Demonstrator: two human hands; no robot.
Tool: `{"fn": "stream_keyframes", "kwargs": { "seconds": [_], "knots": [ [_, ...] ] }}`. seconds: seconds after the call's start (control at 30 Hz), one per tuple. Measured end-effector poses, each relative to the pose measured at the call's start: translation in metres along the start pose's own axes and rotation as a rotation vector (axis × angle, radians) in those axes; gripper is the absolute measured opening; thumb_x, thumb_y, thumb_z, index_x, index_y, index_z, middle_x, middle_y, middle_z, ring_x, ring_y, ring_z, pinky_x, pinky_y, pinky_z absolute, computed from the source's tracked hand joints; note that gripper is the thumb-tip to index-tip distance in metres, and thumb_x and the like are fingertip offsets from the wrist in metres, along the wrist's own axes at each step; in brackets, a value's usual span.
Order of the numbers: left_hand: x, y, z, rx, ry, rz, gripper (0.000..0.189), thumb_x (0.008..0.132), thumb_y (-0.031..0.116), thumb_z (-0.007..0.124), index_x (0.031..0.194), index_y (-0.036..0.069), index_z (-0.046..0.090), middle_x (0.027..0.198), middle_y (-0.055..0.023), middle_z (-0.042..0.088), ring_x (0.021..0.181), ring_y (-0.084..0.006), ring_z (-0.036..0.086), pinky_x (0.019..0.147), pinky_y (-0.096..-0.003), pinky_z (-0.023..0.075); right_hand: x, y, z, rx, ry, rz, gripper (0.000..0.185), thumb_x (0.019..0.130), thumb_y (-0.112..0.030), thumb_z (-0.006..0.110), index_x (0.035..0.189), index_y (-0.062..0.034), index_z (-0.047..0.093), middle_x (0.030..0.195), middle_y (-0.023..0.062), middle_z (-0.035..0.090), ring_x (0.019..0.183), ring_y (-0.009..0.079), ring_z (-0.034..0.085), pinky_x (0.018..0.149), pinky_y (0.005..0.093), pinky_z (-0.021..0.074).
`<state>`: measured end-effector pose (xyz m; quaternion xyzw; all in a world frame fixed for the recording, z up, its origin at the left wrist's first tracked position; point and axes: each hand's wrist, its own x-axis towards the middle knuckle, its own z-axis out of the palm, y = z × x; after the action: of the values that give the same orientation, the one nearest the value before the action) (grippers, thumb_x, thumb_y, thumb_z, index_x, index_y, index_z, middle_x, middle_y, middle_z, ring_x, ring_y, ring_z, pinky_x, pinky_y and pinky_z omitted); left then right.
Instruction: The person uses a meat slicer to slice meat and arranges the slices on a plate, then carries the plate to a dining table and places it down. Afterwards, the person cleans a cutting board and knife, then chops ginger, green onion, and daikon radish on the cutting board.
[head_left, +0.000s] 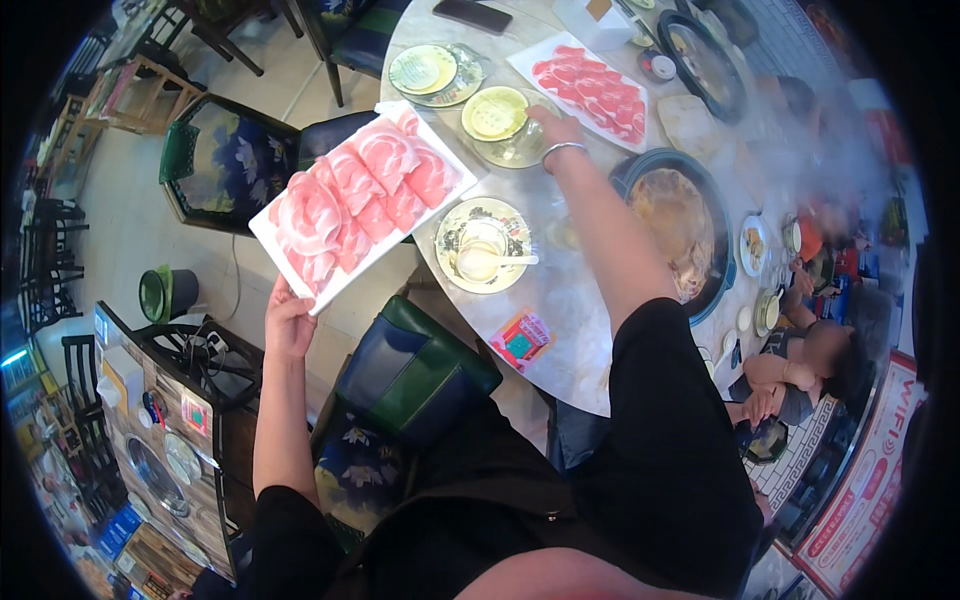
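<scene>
My left hand (291, 322) grips the near corner of a white rectangular plate (341, 289) and holds it tilted, partly beyond the table's edge. Overlapping slices of raw pink meat (367, 195) cover it. With the arm stretched over the table, my right hand (553, 129) has its fingertips at the rim of a small pale green bowl (491, 112). That bowl rests on a clear-looking plate (510, 154). Part of the grip is hidden behind the hand. A setting with a patterned plate (448, 259) and a white spoon (495, 260) lies nearer to me.
A second plate of sliced meat (592, 86) lies on the round table (570, 315). Steaming hot pots (675, 225) stand near my right forearm and at the back. Chairs (420, 375) line the table's edge. A seated person (787, 367) is at the right. A bin (169, 292) stands on the floor.
</scene>
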<state>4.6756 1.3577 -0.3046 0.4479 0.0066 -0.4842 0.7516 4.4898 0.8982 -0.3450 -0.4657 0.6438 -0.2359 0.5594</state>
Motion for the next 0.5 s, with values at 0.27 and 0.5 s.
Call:
{"fn": "stream_keyframes", "kwargs": {
  "seconds": [0.27,0.5],
  "knots": [
    [0.077,-0.020,0.030,0.077,-0.157,-0.145,0.075,0.067,-0.011,0.055,0.140,-0.002,0.040,0.131,-0.0155,0.057,0.112,-0.0275,0.062,0.091,-0.0395,0.0550,-0.043,-0.073,-0.137,0.759,-0.090,-0.144,0.042,0.081,-0.020,0.068,0.115,0.0018,0.060,0.109,0.0145,0.066,0.100,0.0290,0.064,0.089,0.0415,0.0519],
    [0.135,-0.051,0.076,0.066,-0.271,-0.245,0.071,0.069,-0.017,0.050,0.138,-0.004,0.041,0.126,-0.0167,0.059,0.106,-0.0270,0.066,0.088,-0.0363,0.0577,-0.145,-0.075,-0.209,0.798,-0.096,-0.288,0.045,0.087,-0.027,0.059,0.124,-0.0010,0.057,0.122,0.0115,0.064,0.112,0.0278,0.060,0.097,0.0435,0.0472]
  ]
}}
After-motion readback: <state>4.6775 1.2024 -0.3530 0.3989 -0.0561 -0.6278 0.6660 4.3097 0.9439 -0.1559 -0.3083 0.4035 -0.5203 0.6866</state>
